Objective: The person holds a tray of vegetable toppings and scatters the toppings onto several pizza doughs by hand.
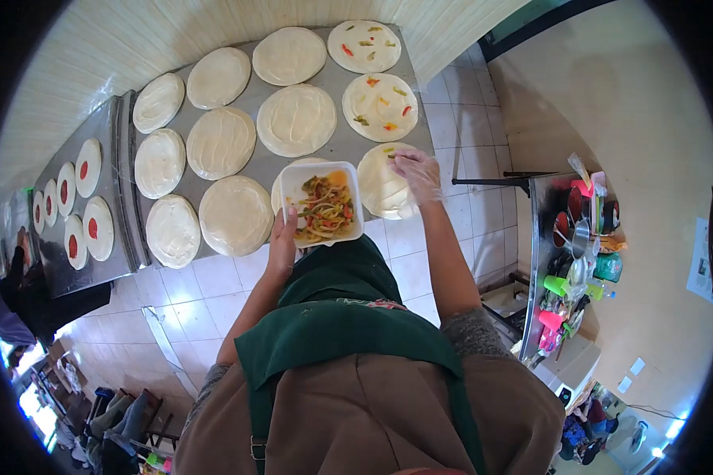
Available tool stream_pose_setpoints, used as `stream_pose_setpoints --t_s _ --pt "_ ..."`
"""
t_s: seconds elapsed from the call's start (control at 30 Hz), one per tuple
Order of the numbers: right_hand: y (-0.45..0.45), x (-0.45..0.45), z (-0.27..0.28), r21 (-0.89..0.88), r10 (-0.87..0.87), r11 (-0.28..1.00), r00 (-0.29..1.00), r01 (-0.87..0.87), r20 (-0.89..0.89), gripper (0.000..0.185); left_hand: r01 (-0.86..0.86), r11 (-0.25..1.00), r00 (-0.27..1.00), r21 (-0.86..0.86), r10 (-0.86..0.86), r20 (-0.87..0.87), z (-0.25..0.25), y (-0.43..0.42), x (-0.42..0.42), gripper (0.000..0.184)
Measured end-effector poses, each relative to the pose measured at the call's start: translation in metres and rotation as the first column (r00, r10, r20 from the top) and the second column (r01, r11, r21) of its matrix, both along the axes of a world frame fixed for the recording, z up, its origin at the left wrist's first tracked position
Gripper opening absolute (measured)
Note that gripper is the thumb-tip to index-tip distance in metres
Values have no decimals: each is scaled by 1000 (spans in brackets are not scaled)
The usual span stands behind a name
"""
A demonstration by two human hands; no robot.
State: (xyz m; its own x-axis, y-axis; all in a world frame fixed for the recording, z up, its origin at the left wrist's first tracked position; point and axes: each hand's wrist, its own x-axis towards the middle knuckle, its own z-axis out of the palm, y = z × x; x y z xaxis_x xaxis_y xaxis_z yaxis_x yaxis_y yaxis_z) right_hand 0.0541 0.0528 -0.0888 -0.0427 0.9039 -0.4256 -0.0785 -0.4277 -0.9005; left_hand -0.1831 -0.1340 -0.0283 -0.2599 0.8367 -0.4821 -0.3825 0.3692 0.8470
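The room is fairly bright, with soft light lying evenly over the dough rounds [295,120], whose coating gives off a gentle sheen. Low on my left a bright opening [33,402] burns out to white, and low on the right a lamp [675,429] flares bluish. Glare washes out a patch of floor tiles [184,286], while the brown garment [356,412] stays duller. Walls and tabletop [347,147] bow hard toward the edges, and the corners drop into black. The middle looks crisp; the far left goes small and murky.
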Motion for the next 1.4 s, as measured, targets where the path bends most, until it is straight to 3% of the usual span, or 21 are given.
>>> stream_pose_setpoints --t_s 0.07,0.17,0.2,0.3,0.43,0.63,0.73,0.83,0.87,0.97,1.0,1.1,1.2,1.3,1.4 --pt "6 -2 -50 82 9 996 995 -17 97 20 6 1000 1000 -13 -6 -21 -6 -5 -7 58" --pt "-9 -14 -57 123 76 976 808 -181 584 20 -10 1000 999 -21 9 -30 -4 -9 -11 61" --pt "-16 -12 -83 140 63 975 823 -171 565 24 -19 1000 999 -20 18 -28 -2 -10 -12 61" --pt "-41 -25 -79 138 80 972 816 -192 573 22 -43 999 999 -21 42 -18 3 -12 -14 60" --pt "-58 -32 -68 121 137 942 689 -313 712 25 -31 999 999 -8 30 -30 -8 -17 -21 59" --pt "-64 -29 -79 -26 80 806 65 -592 995 31 -31 999 999 12 31 -36 -4 -17 -19 55" --pt "-65 -27 -26 -29 126 803 122 -596 985 28 -38 998 999 51 39 -35 5 -15 -17 53" --pt "-64 -36 28 206 18 821 383 -533 923 22 -22 999 1000 42 22 -2 10 -13 -15 51" --pt "-66 -47 59 239 -1 823 419 -516 908 16 -14 999 1000 39 15 -18 10 -11 -15 49" --pt "-69 -65 83 337 114 781 651 -525 751 13 -1 1000 999 27 2 -50 3 -9 -12 47" --pt "-69 -71 89 422 118 664 644 -617 756 12 4 1000 1000 15 -4 -19 9 -6 -9 46" --pt "-81 -92 92 398 335 552 632 -733 699 12 41 999 999 5 -41 31 24 -1 -2 45" --pt "-88 -100 86 466 56 300 503 -832 862 13 102 994 995 36 -101 -18 16 1 -1 44" --pt "-82 -96 81 416 118 433 508 -799 853 15 114 992 993 50 -112 -31 13 0 1 43" --pt "-80 -88 103 412 138 481 532 -773 836 14 71 996 997 59 -71 7 22 2 5 41"
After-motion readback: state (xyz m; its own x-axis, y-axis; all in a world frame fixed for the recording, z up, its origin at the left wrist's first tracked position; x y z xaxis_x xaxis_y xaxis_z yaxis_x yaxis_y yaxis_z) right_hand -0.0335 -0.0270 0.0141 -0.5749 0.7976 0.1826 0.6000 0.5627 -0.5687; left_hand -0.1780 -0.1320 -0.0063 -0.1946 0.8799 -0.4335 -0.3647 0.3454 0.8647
